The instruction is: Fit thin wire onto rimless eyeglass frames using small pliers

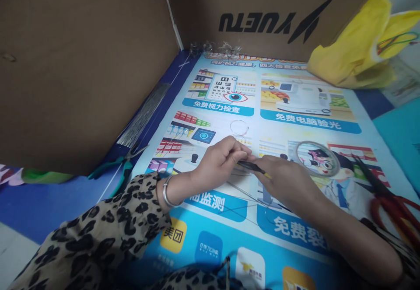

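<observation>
My left hand, with a silver bangle at the wrist, is closed in a pinch over the poster; what its fingertips hold is too small to make out. Close against it, my right hand is closed around a slim black tool with yellow on it, its other end hidden by my left fingers. The tool's exact kind does not show. Thin dark wires trail over the poster just below both hands. Beyond the fingers lies a small loop of fine wire.
A printed poster covers the tabletop. Teal-handled pliers and a bundle of straight wires lie left. A tape roll and red-handled scissors lie right. Cardboard walls stand behind, beside a yellow bag.
</observation>
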`<state>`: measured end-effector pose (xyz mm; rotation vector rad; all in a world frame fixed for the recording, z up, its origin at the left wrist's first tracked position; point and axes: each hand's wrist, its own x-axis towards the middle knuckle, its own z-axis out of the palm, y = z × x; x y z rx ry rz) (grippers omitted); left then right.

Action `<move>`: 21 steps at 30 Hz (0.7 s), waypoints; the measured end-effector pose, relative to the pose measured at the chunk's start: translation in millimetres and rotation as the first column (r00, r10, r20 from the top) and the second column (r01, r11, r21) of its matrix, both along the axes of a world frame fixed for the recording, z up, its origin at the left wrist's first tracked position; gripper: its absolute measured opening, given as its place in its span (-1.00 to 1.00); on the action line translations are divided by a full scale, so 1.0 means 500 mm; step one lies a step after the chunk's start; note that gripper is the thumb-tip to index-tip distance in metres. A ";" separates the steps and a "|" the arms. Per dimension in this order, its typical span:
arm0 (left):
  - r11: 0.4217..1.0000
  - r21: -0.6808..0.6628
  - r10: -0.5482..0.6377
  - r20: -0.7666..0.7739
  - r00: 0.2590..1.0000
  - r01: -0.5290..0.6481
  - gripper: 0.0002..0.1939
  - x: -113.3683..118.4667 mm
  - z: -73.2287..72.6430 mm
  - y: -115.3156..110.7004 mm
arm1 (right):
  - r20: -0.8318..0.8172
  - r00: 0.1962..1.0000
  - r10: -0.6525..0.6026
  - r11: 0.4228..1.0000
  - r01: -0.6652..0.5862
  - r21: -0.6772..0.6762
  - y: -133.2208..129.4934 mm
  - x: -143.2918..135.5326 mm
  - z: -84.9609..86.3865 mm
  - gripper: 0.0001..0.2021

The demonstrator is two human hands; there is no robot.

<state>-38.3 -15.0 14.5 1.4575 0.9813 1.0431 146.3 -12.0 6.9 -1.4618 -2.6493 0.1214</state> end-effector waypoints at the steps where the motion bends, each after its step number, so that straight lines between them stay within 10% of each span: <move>1: 1.000 0.025 -0.004 -0.035 0.999 0.005 -0.86 -0.001 0.000 -0.001 | -0.018 1.000 0.008 1.000 -0.008 -0.014 0.001 0.000 0.001 -0.81; 13: 0.969 0.146 0.207 -0.031 0.978 -0.200 -0.89 -0.021 0.008 0.033 | -0.096 0.995 -0.004 0.993 0.016 0.121 0.010 0.004 -0.002 -0.82; 21: 0.956 0.293 0.055 -0.249 0.967 0.021 -0.85 -0.029 0.015 0.046 | -0.085 0.996 0.007 0.976 0.011 0.217 0.029 0.017 -0.001 -0.82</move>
